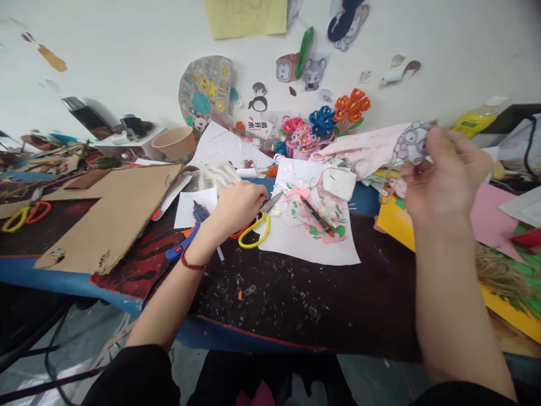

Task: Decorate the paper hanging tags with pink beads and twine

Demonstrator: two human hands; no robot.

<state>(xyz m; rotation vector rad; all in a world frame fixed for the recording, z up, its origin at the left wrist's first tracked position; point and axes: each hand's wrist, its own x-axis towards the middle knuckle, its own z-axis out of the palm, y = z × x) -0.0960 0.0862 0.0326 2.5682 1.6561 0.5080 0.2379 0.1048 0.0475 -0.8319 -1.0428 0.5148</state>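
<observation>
My left hand [245, 206] is curled closed at the middle of the table, just left of scissors [255, 231] with yellow and red handles; whatever its fingers grip is hidden. My right hand [443, 175] is raised at the right, its fingers pinching a clear piece with a grey cartoon animal [414, 142]. Between the hands lies a white sheet [313, 255] strewn with pink and green paper scraps, a dark pen [316, 216] and a white rounded block [339, 183]. A blue-handled tool [182, 243] is beneath my left forearm.
Cut cardboard [122, 214] covers the left side, with a second pair of scissors [26, 217] beyond it. Pipe-cleaner flowers [323, 121] and a paper bowl [174, 142] stand near the wall. Yellow card [395, 223], pink paper [492, 220] and twine [502, 273] are at the right.
</observation>
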